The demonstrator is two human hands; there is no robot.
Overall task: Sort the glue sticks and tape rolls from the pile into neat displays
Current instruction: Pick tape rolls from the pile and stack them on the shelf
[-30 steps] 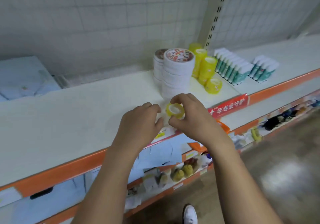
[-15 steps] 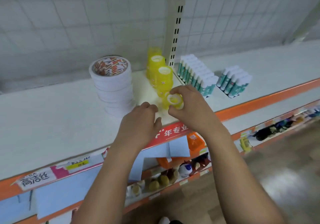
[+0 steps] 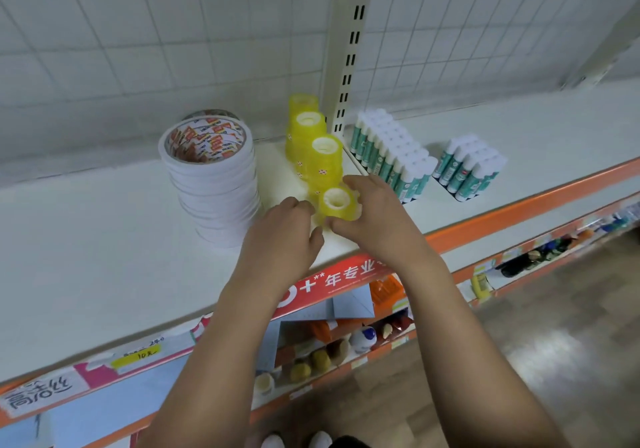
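Fingers (image 3: 356, 184) of right hand (image 3: 377, 219) pinch small yellow tape roll (image 3: 338, 205) at frame centre, core axis upright, low over the shelf (image 3: 104, 239), just below-right of the yellow tape stacks (image 3: 323, 160). Left hand (image 3: 282, 236) is curled against the roll's left side, grip unclear. Right hand is likely the placer.

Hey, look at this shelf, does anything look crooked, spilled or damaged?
Nothing is spilled or damaged. The white tape stack looks slightly staggered and leaning, though the wide lens may exaggerate it. The right hand grips a yellow tape roll in front of the taller yellow stacks.
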